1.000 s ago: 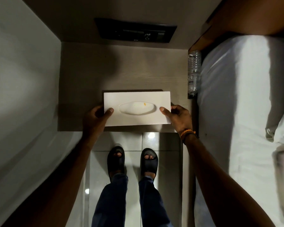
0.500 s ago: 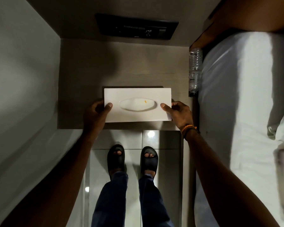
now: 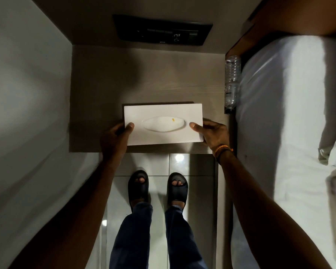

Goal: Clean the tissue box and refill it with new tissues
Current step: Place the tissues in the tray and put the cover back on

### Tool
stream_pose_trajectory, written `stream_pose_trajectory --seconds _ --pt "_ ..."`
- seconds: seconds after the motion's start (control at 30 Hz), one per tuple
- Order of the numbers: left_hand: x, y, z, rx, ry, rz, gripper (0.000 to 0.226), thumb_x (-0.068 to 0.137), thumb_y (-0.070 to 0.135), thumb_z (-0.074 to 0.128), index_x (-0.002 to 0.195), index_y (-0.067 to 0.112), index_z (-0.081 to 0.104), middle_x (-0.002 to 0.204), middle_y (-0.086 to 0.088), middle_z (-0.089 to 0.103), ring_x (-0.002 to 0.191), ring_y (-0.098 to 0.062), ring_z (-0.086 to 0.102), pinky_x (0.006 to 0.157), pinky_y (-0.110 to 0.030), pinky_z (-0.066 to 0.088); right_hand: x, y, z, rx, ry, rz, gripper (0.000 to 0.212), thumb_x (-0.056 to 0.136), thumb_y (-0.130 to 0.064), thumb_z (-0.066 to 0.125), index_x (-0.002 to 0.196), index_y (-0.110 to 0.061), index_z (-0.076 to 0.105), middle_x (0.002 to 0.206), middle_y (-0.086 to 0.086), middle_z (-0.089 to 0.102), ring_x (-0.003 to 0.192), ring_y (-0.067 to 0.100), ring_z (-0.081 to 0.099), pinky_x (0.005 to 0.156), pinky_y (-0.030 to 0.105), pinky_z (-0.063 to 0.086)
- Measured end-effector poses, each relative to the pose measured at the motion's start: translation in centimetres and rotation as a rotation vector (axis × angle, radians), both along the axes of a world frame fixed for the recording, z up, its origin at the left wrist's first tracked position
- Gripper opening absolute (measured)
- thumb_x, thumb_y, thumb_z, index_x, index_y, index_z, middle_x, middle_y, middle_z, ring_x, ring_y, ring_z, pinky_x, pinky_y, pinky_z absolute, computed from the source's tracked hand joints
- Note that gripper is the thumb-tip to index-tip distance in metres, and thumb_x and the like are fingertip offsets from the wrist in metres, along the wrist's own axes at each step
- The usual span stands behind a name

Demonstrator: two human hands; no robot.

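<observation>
Head view. Narrow gap between two white-sheeted beds (image 3: 291, 123), one along each side. Pale wood-grain bedside table top (image 3: 144, 78) fills the far end. On the wall at 12 o'clock from the table, a dark rectangular control panel (image 3: 162, 30). At the table's 3 o'clock edge, a clear plastic water bottle (image 3: 232, 82) lies wedged against the right-hand mattress, well apart from the box. Nothing sits on the table beyond the box; its far half is bare. Below, glossy pale floor tiles (image 3: 198, 191), two feet in black open-toe slide sandals (image 3: 177, 188), dark blue trouser legs.

White glossy rectangular tissue box (image 3: 163, 126) lies flat near the table's front edge, at 6 o'clock on the surface. Oval opening in the top shows white inside with a small orange speck right of centre. Whether tissues remain, cannot tell.

Left hand (image 3: 114, 140) grips the box's left end, thumb on top, fingers curled round the side. Right hand (image 3: 213, 133) grips the right end likewise; orange and dark wristbands (image 3: 223, 149) on that wrist.
</observation>
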State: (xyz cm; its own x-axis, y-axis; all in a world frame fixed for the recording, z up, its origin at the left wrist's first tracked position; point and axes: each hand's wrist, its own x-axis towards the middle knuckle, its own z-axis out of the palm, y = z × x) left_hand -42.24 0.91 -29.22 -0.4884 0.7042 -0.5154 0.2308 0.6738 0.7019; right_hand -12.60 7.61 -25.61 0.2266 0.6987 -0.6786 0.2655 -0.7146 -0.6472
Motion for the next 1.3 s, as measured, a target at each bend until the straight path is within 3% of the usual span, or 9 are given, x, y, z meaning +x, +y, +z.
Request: stream_pose_trajectory --seconds 0.17,0.33,0.5,0.6,0.7,0.8,0.97,1.1,1.3 --pt "-0.4 0.2 -0.3 -0.013 -0.047 0.001 0.046 0.087 0.054 0.067 0.115 0.019 0.077 0.086 0.008 0.071 0.083 -0.016 0.069 0.072 -0.031 0.056 0.0 -0.2 -0.3 0.008 0.013 -0.012 0.04 0.065 -0.04 0.094 0.098 -0.021 0.083 0.092 -0.002 0.081 0.086 0.016 0.074 0.09 0.04 0.058" --pt "-0.6 0.6 -0.4 -0.012 -0.048 -0.002 0.035 0.092 0.042 0.071 0.115 0.016 0.077 0.087 0.003 0.071 0.084 -0.021 0.069 0.076 -0.035 0.058 0.0 -0.1 -0.4 0.008 0.075 -0.027 0.033 0.07 -0.03 0.093 0.1 -0.027 0.081 0.103 0.0 0.081 0.103 0.022 0.076 0.1 0.05 0.057" --pt "-0.4 0.4 -0.1 -0.032 -0.068 -0.009 0.039 0.094 0.045 0.069 0.119 0.017 0.075 0.096 -0.003 0.074 0.092 -0.025 0.071 0.077 -0.037 0.06 0.0 0.2 -0.3 -0.04 0.036 -0.011 0.055 0.069 -0.033 0.094 0.119 -0.019 0.075 0.112 0.001 0.078 0.108 0.02 0.073 0.102 0.048 0.056" --pt "-0.5 0.0 0.1 0.0 -0.055 -0.033 0.041 0.094 0.048 0.068 0.121 0.018 0.074 0.096 0.0 0.074 0.095 -0.024 0.072 0.077 -0.035 0.06 -0.5 0.1 1.0 0.187 -0.306 0.204 0.063 0.073 -0.04 0.09 0.127 -0.015 0.068 0.121 0.001 0.073 0.113 0.014 0.065 0.105 0.036 0.052" --pt "-0.4 -0.1 0.1 0.0 -0.049 -0.053 0.047 0.093 0.053 0.066 0.126 0.02 0.072 0.106 -0.004 0.075 0.098 -0.024 0.071 0.083 -0.042 0.061 -2.6 -0.3 2.8 0.61 -0.678 0.531 0.03 0.088 -0.046 0.074 0.103 -0.02 0.075 0.103 0.0 0.075 0.097 0.026 0.068 0.084 0.035 0.053" --pt "-0.2 0.2 0.2 -0.002 -0.027 -0.057 0.048 0.093 0.055 0.064 0.126 0.021 0.072 0.105 0.001 0.073 0.099 -0.022 0.07 0.078 -0.035 0.06 -6.5 0.2 3.6 0.47 -0.686 0.751 0.033 0.092 -0.054 0.061 0.097 -0.024 0.076 0.091 0.003 0.077 0.084 0.032 0.072 0.07 0.034 0.054" --pt "-0.1 0.4 0.2 -0.031 -0.059 -0.047 0.05 0.093 0.056 0.064 0.13 0.023 0.069 0.111 -0.002 0.074 0.101 -0.022 0.07 0.089 -0.047 0.061 -10.5 0.9 2.4 0.212 -0.692 0.812 0.057 0.083 -0.061 0.07 0.124 -0.022 0.068 0.114 0.011 0.072 0.107 0.035 0.067 0.091 0.039 0.052" --pt "-0.1 0.6 0.3 -0.026 -0.058 -0.04 0.048 0.094 0.051 0.066 0.13 0.02 0.069 0.113 -0.006 0.074 0.102 -0.024 0.07 0.09 -0.049 0.06 -11.5 0.9 2.0 0.262 -0.724 0.775 0.043 0.082 -0.048 0.074 0.117 -0.023 0.069 0.105 0.013 0.072 0.099 0.038 0.068 0.082 0.039 0.052" --pt "0.1 0.5 0.3 -0.044 -0.056 -0.029 0.05 0.093 0.054 0.066 0.132 0.022 0.067 0.115 -0.006 0.073 0.102 -0.023 0.069 0.089 -0.047 0.061 -12.2 0.8 1.5 0.26 -0.71 0.781 0.026 0.095 -0.029 0.06 0.112 -0.013 0.07 0.106 0.016 0.073 0.096 0.041 0.068 0.08 0.039 0.052"
